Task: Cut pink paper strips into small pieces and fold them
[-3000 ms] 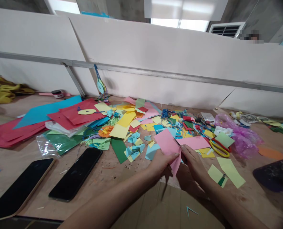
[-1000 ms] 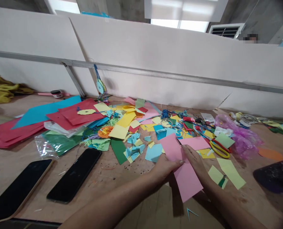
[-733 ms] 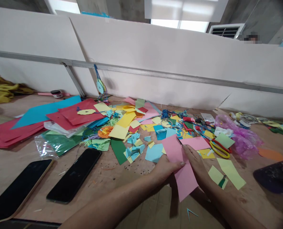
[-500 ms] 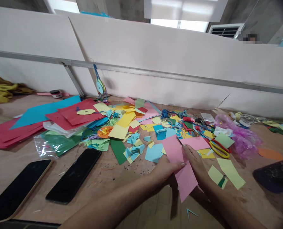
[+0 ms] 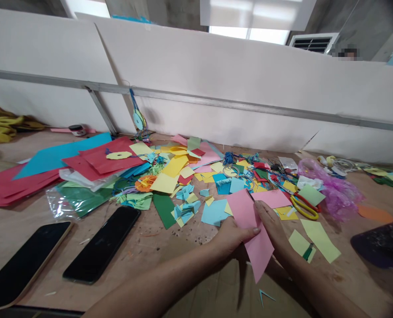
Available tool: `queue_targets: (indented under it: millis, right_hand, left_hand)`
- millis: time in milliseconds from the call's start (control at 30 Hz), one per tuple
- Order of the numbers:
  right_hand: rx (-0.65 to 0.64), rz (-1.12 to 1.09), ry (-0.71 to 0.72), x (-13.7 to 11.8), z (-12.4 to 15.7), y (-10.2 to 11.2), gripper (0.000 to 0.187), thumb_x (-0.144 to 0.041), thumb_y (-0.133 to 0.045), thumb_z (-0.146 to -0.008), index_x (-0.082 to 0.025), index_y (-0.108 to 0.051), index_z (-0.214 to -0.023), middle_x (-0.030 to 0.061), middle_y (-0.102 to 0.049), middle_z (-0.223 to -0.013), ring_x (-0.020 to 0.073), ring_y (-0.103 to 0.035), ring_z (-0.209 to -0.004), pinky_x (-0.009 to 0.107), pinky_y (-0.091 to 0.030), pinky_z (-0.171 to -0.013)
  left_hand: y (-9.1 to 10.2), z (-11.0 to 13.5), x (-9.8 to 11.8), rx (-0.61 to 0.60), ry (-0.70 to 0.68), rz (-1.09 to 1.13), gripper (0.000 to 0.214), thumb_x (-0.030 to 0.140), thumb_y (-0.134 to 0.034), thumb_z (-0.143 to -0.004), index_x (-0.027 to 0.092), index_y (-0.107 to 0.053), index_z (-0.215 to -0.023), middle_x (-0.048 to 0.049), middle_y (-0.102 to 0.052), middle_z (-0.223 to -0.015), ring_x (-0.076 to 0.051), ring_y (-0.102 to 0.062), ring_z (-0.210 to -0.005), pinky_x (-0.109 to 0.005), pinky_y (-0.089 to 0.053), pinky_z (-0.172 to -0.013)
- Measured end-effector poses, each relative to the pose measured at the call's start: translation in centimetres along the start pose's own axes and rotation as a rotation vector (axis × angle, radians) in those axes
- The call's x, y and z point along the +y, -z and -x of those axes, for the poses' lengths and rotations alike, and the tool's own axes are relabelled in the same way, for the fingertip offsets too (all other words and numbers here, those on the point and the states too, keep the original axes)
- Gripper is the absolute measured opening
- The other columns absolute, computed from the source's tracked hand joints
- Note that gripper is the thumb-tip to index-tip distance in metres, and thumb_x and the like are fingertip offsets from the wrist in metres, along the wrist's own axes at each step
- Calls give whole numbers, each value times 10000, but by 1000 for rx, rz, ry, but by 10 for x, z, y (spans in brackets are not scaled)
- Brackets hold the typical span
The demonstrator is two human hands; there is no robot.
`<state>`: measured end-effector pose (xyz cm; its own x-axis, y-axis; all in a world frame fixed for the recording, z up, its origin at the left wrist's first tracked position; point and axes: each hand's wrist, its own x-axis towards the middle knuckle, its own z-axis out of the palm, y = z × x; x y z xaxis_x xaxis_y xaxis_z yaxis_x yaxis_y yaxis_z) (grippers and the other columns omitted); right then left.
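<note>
Pinches a pink sheet (image 5: 243,211) at its left edge with the left hand (image 5: 231,236) — thumb on top, fingers tucked beneath. Lays the right hand (image 5: 273,226) along the sheet's right side, fingers straight and touching the paper; hides the thumb, so cannot tell whether that hand clamps or merely presses. Holds the sheet tilted just above the plywood table (image 5: 156,249), upper corner toward the litter of coloured scraps, lower corner pointing back toward the body.

Shows a light-blue scrap (image 5: 213,212) just left of the sheet and a second pink piece (image 5: 272,198) just beyond the right hand's fingertips. Finds yellow-handled scissors (image 5: 304,206) lying flat near that piece, with pale-green slips (image 5: 319,240) on the bare wood to the right of the right wrist. Takes in two dark phones (image 5: 100,243) side by side at the table's near left, well apart from the hands — and, farther back on the left, large red sheets (image 5: 107,160) overlapping a blue one (image 5: 60,154) below a white partition (image 5: 216,79).
</note>
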<state>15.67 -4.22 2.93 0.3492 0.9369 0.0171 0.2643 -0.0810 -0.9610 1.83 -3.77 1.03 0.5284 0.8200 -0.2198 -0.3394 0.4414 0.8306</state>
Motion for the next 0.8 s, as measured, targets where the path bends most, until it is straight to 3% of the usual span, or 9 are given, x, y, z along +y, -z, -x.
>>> queue_targets:
  millis: [133,300,433,600,800]
  right_hand:
    - [44,-1,3,1,0,-1,509,-743,-635,-707,-252,-666,-838,78,-696,-981,292,-600,-1009,385,-506,-856]
    - [-40,-48,62,-2,-2,0,440,-684,-594,-793,-245,-616,-781,41,-656,-835,238,-586,-798,339,-506,-725]
    - [-53,-89,52,-4,-4,2,423,-646,-604,-819,-229,-585,-749,1,-575,-736,189,-512,-695,295,-445,-619]
    - [-82,-264,12,-2,-8,4,378,-591,-559,-890,-220,-633,-881,-33,-456,-645,145,-408,-581,261,-349,-521]
    - [44,-402,107,-8,-19,13,352,-439,-778,-729,-230,-660,-986,-43,-486,-756,96,-319,-554,234,-256,-457]
  left_hand:
    - [0,0,0,-1,-3,-18,618,449,-921,-530,109,-753,-1018,-174,-750,-1070,-304,-700,-949,-398,-525,-880]
    - [4,-1,-3,18,-1,-53,581,427,-911,-548,99,-755,-1002,-158,-757,-1001,-275,-695,-849,-381,-533,-800]
    - [7,-5,-4,24,-29,-10,600,395,-914,-554,103,-746,-1050,-161,-754,-1044,-268,-698,-864,-377,-540,-809]
    - [10,-6,-1,17,-19,-28,595,393,-922,-528,96,-750,-1013,-163,-755,-1028,-272,-700,-868,-364,-538,-795]
    - [11,1,6,-21,90,-154,550,417,-898,-554,108,-745,-982,-162,-749,-993,-271,-691,-824,-356,-520,-730]
